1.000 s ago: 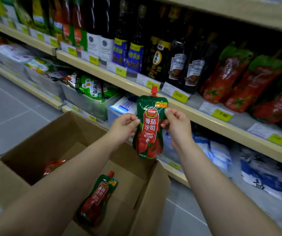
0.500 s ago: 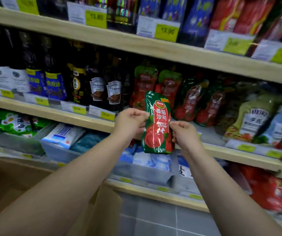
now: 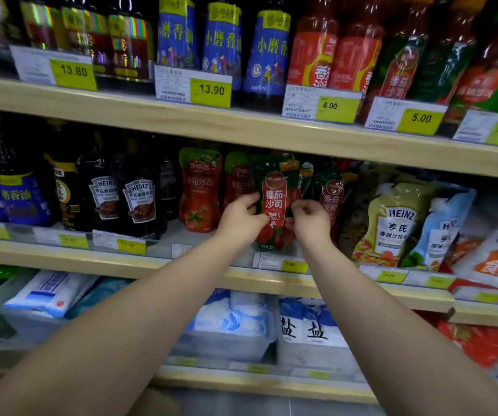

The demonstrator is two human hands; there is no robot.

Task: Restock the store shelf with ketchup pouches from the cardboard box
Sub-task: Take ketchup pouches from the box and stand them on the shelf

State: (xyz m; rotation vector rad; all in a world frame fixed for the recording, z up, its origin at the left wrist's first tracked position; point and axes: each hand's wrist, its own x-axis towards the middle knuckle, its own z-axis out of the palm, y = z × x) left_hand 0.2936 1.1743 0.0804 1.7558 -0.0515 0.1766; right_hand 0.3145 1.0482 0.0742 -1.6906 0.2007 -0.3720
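Middle shelf (image 3: 241, 274): both hands (image 3: 241, 220) (image 3: 310, 223) pinch 1 upright ketchup pouch (image 3: 274, 202) among others.

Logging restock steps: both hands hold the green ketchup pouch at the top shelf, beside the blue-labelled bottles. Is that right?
Not the top shelf. The head view shows both hands, left hand and right hand, holding the green ketchup pouch at the middle shelf, among other ketchup pouches.

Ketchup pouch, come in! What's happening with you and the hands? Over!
Left hand and right hand both pinch the pouch. Pouch upright at the shelf front, among other pouches. Nothing blocking.
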